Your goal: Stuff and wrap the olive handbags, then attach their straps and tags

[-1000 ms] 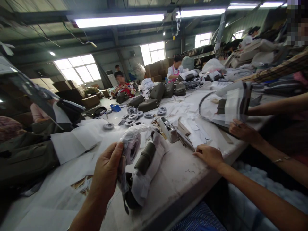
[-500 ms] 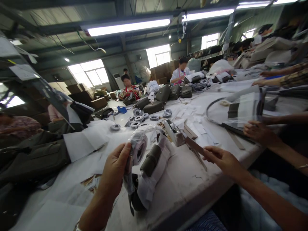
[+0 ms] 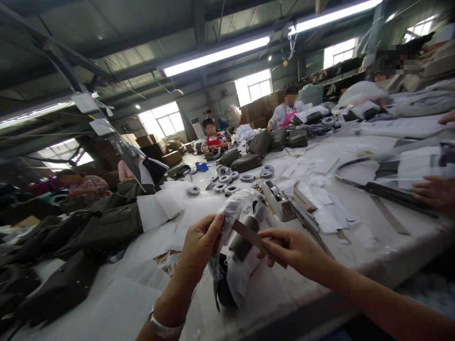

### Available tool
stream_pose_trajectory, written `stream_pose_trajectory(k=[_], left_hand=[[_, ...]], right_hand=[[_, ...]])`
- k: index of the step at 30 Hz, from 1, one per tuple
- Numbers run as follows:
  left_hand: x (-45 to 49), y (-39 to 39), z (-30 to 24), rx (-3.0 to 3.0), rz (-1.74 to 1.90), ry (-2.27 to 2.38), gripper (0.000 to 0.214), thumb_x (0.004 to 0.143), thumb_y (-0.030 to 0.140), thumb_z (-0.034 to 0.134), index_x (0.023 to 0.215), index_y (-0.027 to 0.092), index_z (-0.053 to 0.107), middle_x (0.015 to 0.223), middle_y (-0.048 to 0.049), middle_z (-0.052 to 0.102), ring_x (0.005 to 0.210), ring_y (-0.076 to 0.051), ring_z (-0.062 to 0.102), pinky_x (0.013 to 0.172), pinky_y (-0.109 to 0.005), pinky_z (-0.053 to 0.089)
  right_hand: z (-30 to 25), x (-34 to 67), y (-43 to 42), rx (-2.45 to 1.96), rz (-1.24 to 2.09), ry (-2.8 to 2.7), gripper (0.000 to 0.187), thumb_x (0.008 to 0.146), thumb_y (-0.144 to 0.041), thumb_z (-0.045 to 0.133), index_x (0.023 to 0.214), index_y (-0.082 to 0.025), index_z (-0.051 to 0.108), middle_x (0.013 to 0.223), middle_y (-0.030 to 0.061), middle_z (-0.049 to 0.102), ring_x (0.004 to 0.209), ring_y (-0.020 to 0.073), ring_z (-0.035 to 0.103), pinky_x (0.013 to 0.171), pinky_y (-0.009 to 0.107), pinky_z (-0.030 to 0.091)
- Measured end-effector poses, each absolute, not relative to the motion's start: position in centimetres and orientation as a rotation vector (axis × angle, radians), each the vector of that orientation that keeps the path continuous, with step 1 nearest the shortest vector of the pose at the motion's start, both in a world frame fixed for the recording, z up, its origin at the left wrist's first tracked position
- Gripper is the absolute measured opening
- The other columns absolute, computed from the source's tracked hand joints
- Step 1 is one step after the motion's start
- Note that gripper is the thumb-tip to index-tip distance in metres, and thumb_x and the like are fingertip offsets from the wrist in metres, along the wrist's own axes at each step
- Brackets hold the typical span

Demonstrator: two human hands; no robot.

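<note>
The plastic-wrapped handle is gripped by the left hand, with the thumb placed on top and the fingers curled around the near side. The dark green bag is located between the two hands, below the handle; it is partly covered by white wrapping and is tilted above the table. Whether its lower edge is supported by the table cannot be told.

A flat brown strip is pinched between the thumb and fingers of the right hand. The strip is held across the front of the bag, slanted up toward the left hand, and its far end is positioned at the wrap just beside the left fingertips. Contact between strip and wrap cannot be confirmed.

A tape dispenser is placed just beyond the right hand. Loose strips are stacked beside it, near the right hand, and white paper pieces are spread farther to the right. Wrapped rings are grouped beyond the left hand. Paper sheets are laid to the left of the left hand, and dark bags are piled past them. Well to the right of the right hand, a wrapped item is touched by a co-worker's hand.
</note>
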State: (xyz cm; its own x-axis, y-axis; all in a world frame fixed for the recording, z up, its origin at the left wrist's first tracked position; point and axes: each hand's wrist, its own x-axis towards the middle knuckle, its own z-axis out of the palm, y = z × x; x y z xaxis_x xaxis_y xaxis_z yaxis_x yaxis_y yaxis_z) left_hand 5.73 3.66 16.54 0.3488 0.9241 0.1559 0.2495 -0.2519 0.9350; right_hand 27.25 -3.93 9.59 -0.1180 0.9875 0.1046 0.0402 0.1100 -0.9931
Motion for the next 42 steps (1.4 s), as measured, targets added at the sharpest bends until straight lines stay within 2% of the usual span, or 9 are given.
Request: stream_pose_trajectory(k=[8,13,19,25,28,32,34,38,42], left_hand=[[5.7,3.3,16.2,1.921,0.888,0.981,0.044,0.087,0.058,0.059,0.085,0.018,0.075,0.068,-0.0014,0.066,0.062,-0.015,0.057,0.053,-0.022,0.042],[5.5,3.3,16.4,2.059,0.938,0.96,0.04,0.093,0.051,0.054,0.11,0.021,0.075,0.093,-0.0033,0.075,0.089,-0.022,0.066,0.078,-0.026,0.05],[5.5,2.9,16.4,2.239,0.994,0.944,0.039,0.096,0.046,0.051,0.119,0.024,0.072,0.114,-0.0064,0.073,0.106,-0.026,0.065,0.091,-0.03,0.049],[5.7,2.6,16.2,2.211,1.037,0.938,0.033,0.096,0.042,0.055,0.12,0.026,0.071,0.123,-0.0056,0.07,0.116,-0.024,0.063,0.101,-0.031,0.045],[6.2,2.6,15.7,1.893,1.119,0.883,0.054,0.089,0.044,0.065,0.14,0.029,0.054,0.129,-0.0073,0.068,0.109,-0.024,0.066,0.095,-0.035,0.051],[7.0,2.7,15.1,1.478,1.181,0.841,0.094,0.08,0.043,0.078,0.155,0.032,0.022,0.112,-0.0078,0.074,0.1,-0.023,0.07,0.085,-0.033,0.055],[7.1,2.7,15.0,1.467,1.196,0.845,0.089,0.078,0.042,0.08,0.151,0.027,0.033,0.108,-0.0088,0.074,0.102,-0.024,0.069,0.087,-0.033,0.054],[6.8,2.7,14.9,1.598,1.156,0.828,0.048,0.082,0.043,0.074,0.122,0.017,0.065,0.113,-0.0119,0.073,0.108,-0.027,0.067,0.094,-0.036,0.053],[6.6,2.2,14.7,1.74,1.207,0.9,0.033,0.086,0.04,0.07,0.111,0.019,0.069,0.107,-0.0079,0.074,0.102,-0.024,0.069,0.091,-0.034,0.053]], right_hand=[[10.9,24.5,-0.7,-0.766,1.452,-1.058,0.045,0.079,-0.049,0.079,0.109,-0.016,0.075,0.09,0.0059,0.073,0.082,0.017,0.065,0.07,0.026,0.049],[12.7,24.5,-1.3,-0.62,1.652,-0.889,0.032,0.075,-0.036,0.083,0.102,-0.019,0.077,0.098,0.0053,0.073,0.089,0.0163,0.065,0.077,0.024,0.052],[13.6,24.2,-2.0,-0.721,1.538,-0.973,0.044,0.08,-0.054,0.076,0.103,-0.016,0.075,0.091,0.0071,0.072,0.084,0.0201,0.067,0.08,0.031,0.054],[13.2,22.9,-1.4,-0.768,1.405,-0.922,0.042,0.075,-0.05,0.081,0.102,-0.017,0.075,0.097,0.0068,0.073,0.1,0.0241,0.066,0.09,0.033,0.051],[13.2,22.8,-1.4,-0.783,1.374,-0.923,0.043,0.076,-0.05,0.08,0.104,-0.017,0.075,0.098,0.0066,0.073,0.097,0.024,0.066,0.088,0.033,0.052],[13.6,23.2,-1.5,-0.791,1.403,-0.914,0.041,0.075,-0.046,0.082,0.104,-0.017,0.076,0.096,0.0064,0.074,0.096,0.0229,0.067,0.088,0.031,0.052],[13.7,23.7,-1.6,-0.772,1.473,-0.902,0.038,0.075,-0.043,0.083,0.103,-0.017,0.077,0.097,0.0067,0.074,0.094,0.022,0.068,0.086,0.031,0.053],[13.5,24.6,-2.0,-0.627,1.607,-0.789,0.037,0.082,-0.049,0.075,0.103,-0.02,0.077,0.107,0.0081,0.073,0.095,0.0224,0.067,0.086,0.033,0.056],[12.7,24.1,-2.5,-0.55,1.564,-0.847,0.027,0.081,-0.035,0.079,0.106,-0.023,0.077,0.11,0.0052,0.073,0.105,0.0202,0.065,0.098,0.03,0.05]])
